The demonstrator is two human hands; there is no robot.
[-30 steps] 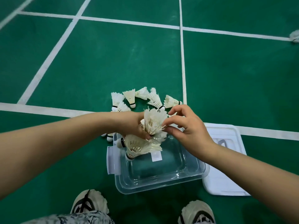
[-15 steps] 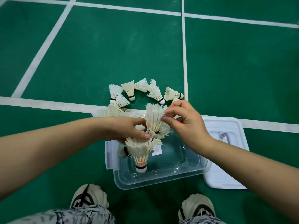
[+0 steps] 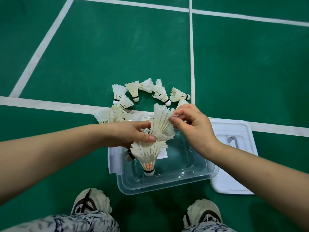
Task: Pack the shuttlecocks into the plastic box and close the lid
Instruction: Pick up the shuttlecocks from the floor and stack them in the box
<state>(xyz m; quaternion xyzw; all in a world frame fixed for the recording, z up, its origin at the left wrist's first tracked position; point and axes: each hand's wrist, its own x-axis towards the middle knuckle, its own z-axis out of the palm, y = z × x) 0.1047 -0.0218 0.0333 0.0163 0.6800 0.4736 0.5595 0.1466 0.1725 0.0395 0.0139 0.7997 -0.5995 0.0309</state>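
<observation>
Nesting one inside another, a short stack of shuttlecocks (image 3: 150, 151) stands cork-down over the clear plastic box (image 3: 167, 185). The lowest cork reaches inside the box near its front wall; whether it touches the bottom is unclear. The left hand (image 3: 132, 134) grips the stack around its middle, with the thumb curled across the feathers. The right hand (image 3: 194, 126) pinches the feather tips of the top shuttlecock (image 3: 161, 121) between thumb and forefinger, its other fingers curled.

The box sits open on the green court floor (image 3: 100, 56). Its white lid (image 3: 234, 178) lies flat just beside the box's right wall, with a grey handle (image 3: 231, 139) on top.

Beyond the box's far edge, loose shuttlecocks (image 3: 161, 92) lie on their sides in a rough arc on the floor. More are bunched in a pile (image 3: 107, 116) on the white line (image 3: 50, 104) that crosses the court from left to right.

At the near edge of the view, two pale shoes (image 3: 91, 203) stand on either side of the box's front, below patterned grey trousers (image 3: 66, 221).
</observation>
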